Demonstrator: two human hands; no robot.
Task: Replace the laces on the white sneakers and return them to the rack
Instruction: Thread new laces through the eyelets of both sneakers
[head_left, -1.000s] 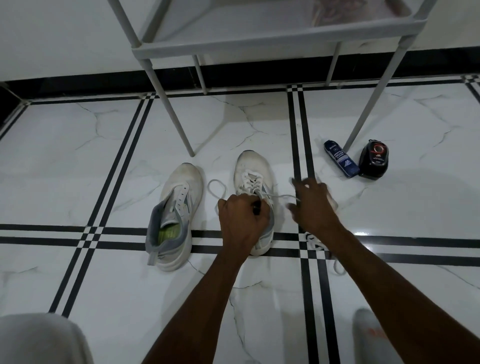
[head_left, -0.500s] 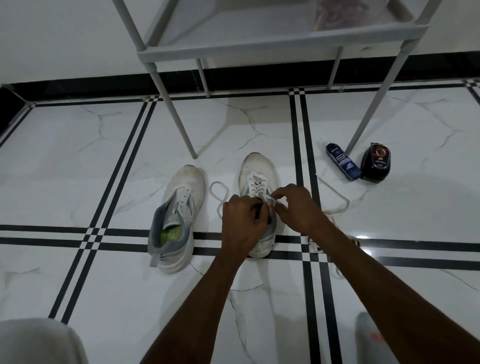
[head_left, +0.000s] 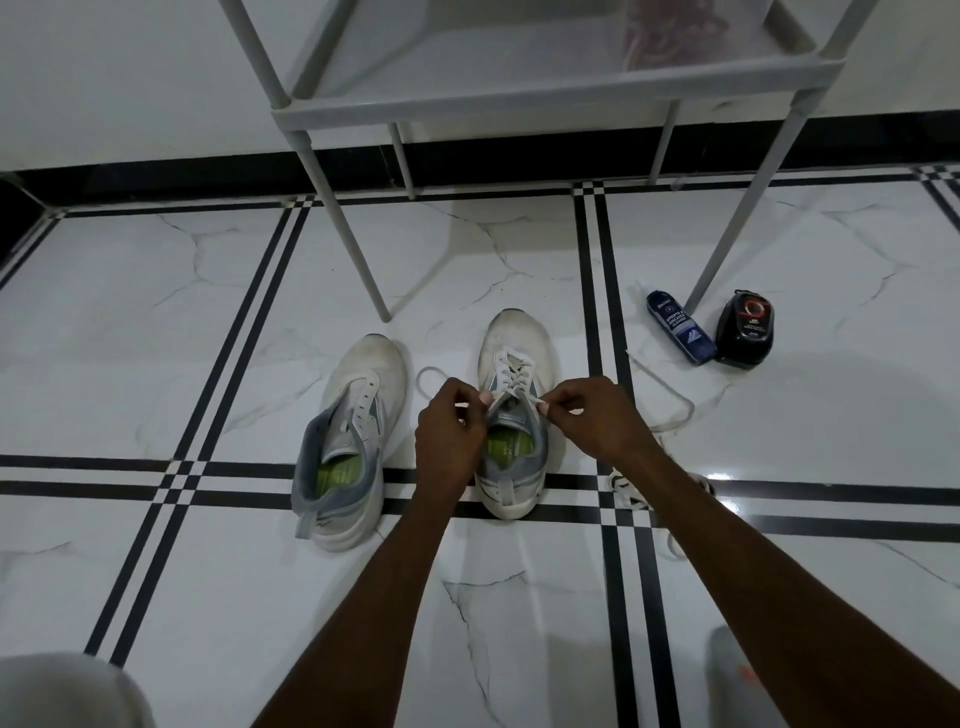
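Observation:
Two white sneakers stand side by side on the tiled floor. The left sneaker (head_left: 349, 441) has no lace in its eyelets. The right sneaker (head_left: 514, 415) is partly laced with a white lace (head_left: 511, 373). My left hand (head_left: 449, 434) pinches the lace at the shoe's left eyelet row. My right hand (head_left: 592, 415) pinches the lace end at the right eyelet row. One loose length loops left (head_left: 425, 376); another trails right across the floor (head_left: 670, 410). The grey shoe rack (head_left: 545, 91) stands just beyond the shoes.
A blue cleaner bottle (head_left: 680, 328) lies beside a black polish container (head_left: 745, 328) near the rack's front right leg (head_left: 737, 218). Another lace (head_left: 626, 491) lies under my right forearm. The rack's front left leg (head_left: 358, 249) stands just behind the sneakers.
My right hand came in from the right, where it held the lace stretched out, to the shoe's eyelets. My left hand lifted off the tongue, uncovering the shoe opening.

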